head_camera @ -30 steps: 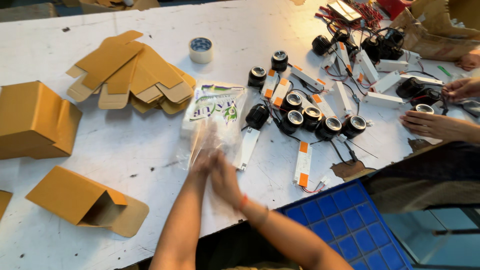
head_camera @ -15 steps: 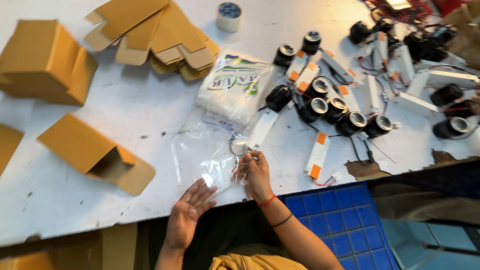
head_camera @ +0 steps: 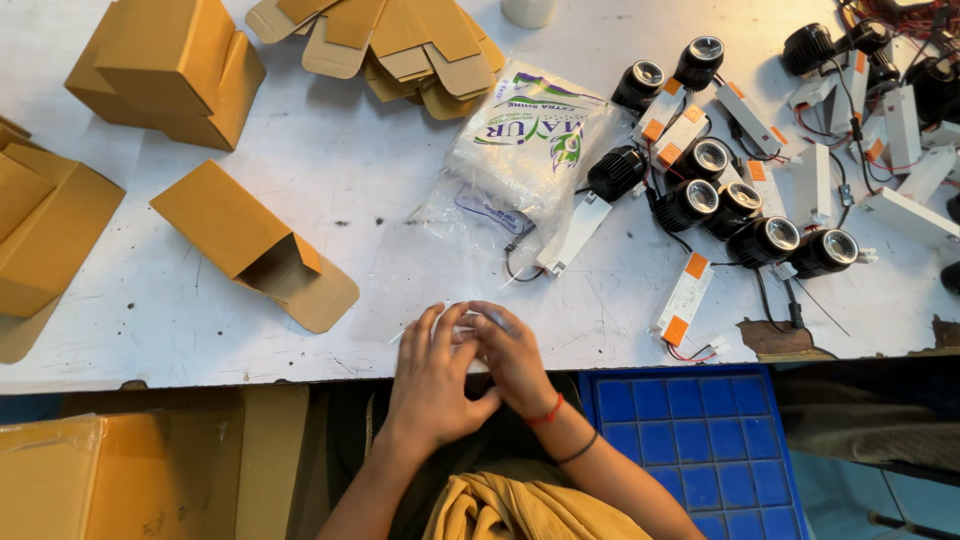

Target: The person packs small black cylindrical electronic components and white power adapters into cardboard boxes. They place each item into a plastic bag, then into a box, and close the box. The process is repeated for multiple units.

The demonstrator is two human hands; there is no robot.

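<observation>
Head view: your left hand (head_camera: 432, 385) and right hand (head_camera: 512, 358) met at the near edge of the scuffed white desk (head_camera: 330, 180), fingers overlapping. Both were curled narrow around the near end of a thin clear plastic bag (head_camera: 450, 255); the film was too sheer to tell exactly how it was pinched. The bag lay flat, running away from you toward a printed white plastic pouch (head_camera: 525, 135), touching its near side. A black round lamp head (head_camera: 615, 172) with a long white driver unit (head_camera: 573, 233) sat just right of the pouch. Further right, a cluster of black lamp heads with glass fronts (head_camera: 755, 225) and white drivers with orange ends. Left of your hands, an open brown cardboard carton (head_camera: 250, 245) lay on its side. Flat brown carton blanks (head_camera: 400, 40) were piled at the far edge. A blue gridded plastic tray (head_camera: 700, 440) sat below the desk, right of your arm.
</observation>
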